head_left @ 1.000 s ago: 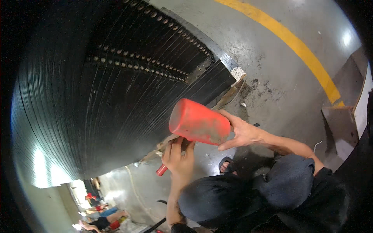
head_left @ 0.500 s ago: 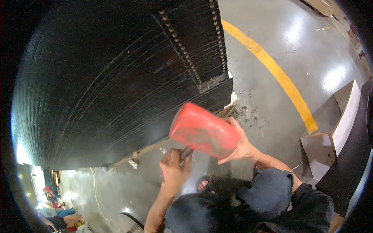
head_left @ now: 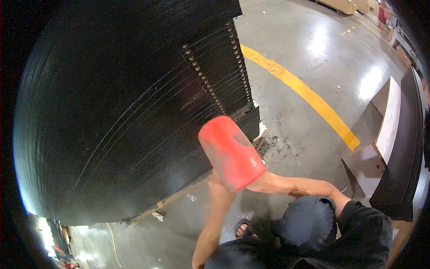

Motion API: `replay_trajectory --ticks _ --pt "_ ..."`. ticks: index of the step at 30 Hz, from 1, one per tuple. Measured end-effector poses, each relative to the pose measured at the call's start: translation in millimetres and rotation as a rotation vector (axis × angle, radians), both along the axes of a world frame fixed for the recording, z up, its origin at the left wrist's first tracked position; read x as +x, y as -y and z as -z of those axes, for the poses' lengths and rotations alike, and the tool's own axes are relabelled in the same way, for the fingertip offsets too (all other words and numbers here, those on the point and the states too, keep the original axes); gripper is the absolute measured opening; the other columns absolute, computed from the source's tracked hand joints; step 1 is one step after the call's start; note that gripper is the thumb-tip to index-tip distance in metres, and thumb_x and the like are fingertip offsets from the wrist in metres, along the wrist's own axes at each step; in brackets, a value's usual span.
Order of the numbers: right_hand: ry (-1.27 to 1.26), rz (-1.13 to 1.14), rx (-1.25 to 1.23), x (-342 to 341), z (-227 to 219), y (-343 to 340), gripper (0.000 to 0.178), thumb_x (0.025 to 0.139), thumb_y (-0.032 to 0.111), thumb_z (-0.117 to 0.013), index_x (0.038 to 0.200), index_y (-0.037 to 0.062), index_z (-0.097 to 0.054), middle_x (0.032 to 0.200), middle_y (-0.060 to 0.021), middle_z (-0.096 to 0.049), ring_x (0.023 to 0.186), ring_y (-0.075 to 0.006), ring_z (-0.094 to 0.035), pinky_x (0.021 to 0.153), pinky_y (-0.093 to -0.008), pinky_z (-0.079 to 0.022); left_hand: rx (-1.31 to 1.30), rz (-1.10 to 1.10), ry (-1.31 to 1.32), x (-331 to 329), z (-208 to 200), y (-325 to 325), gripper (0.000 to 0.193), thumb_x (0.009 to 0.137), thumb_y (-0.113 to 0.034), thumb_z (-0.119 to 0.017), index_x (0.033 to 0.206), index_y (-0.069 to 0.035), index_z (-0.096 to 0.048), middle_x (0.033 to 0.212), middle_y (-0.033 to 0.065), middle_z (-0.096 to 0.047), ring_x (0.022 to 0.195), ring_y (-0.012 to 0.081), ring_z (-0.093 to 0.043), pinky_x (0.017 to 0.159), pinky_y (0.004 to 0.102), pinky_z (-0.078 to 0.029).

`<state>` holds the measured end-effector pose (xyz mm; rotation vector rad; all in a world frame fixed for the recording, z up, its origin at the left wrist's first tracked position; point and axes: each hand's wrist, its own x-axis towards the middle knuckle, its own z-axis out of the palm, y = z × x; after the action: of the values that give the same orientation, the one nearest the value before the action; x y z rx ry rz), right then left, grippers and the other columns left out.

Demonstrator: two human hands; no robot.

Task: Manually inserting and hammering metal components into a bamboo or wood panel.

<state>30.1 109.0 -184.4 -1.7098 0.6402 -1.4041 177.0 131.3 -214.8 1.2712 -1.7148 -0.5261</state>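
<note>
A big red mallet (head_left: 230, 152), its cylindrical head scuffed with grey, is held up in front of a large black slab (head_left: 134, 116). My left hand (head_left: 219, 181) is closed at the mallet's handle just under the head, its fingers largely covered. From the right, my right hand (head_left: 262, 183) also grips the mallet, its fingers hidden behind the head's lower end. The slab has fine curved grooves and a recessed strip with two rows of round studs or holes (head_left: 204, 80). The mallet head overlaps the strip's near end in view; I cannot tell whether they touch.
Wooden strips (head_left: 179, 195) run under the slab's lower edge. Dark crumbs and white scraps litter the grey floor (head_left: 295, 130) by its corner. A yellow line (head_left: 304, 92) crosses the floor. At right stand a pale angular box-like piece (head_left: 365, 166) and a curved black panel (head_left: 394, 179).
The mallet head has turned steeper and risen against the slab. My left hand has moved up and right; my right hand has shifted from the head's end to behind it. The view has shifted.
</note>
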Motion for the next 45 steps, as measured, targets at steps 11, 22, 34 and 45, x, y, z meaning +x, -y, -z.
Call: replay_trajectory --ticks 11,22,34,45 --pt "0.039 -0.117 0.0 -11 -29 19 0.049 0.07 0.013 -0.075 0.115 -0.0004 -0.058 0.109 -0.0134 -0.064 0.099 -0.0267 -0.063 0.084 -0.0368 -0.051 0.44 0.007 -0.629 4 36 15 0.041 0.085 -0.019 -0.064 0.12 -0.001 -0.054 0.102 0.0117 -0.064 0.088 0.0242 -0.063 0.08 0.0368 -0.052" --pt "-0.065 0.009 -0.277 -14 -55 27 0.06 0.072 0.025 -0.071 0.124 0.0022 -0.052 0.114 -0.0194 -0.06 0.102 -0.038 -0.059 0.088 -0.0439 -0.05 0.259 -0.01 -0.165 8 8 2 0.041 0.087 -0.017 -0.06 0.124 -0.002 -0.05 0.113 0.0116 -0.059 0.099 0.0246 -0.058 0.088 0.0369 -0.047" --pt "-0.138 0.056 -0.471 -13 -88 42 0.049 0.072 0.016 -0.069 0.116 0.0011 -0.053 0.099 -0.0213 -0.061 0.087 -0.041 -0.061 0.077 -0.0441 -0.052 0.247 -0.006 0.016 3 -16 0 0.042 0.09 -0.015 -0.056 0.128 -0.002 -0.045 0.124 0.0114 -0.053 0.111 0.025 -0.052 0.096 0.037 -0.042" --pt "0.12 -0.015 -0.466 -10 -125 26 0.047 0.069 0.01 -0.066 0.114 0.0026 -0.054 0.097 -0.0201 -0.061 0.089 -0.0415 -0.059 0.077 -0.0453 -0.052 0.135 0.144 -0.11 3 -46 3 0.055 0.09 -0.034 -0.059 0.135 -0.007 -0.041 0.133 0.0148 -0.047 0.121 0.0266 -0.045 0.106 0.0402 -0.034"
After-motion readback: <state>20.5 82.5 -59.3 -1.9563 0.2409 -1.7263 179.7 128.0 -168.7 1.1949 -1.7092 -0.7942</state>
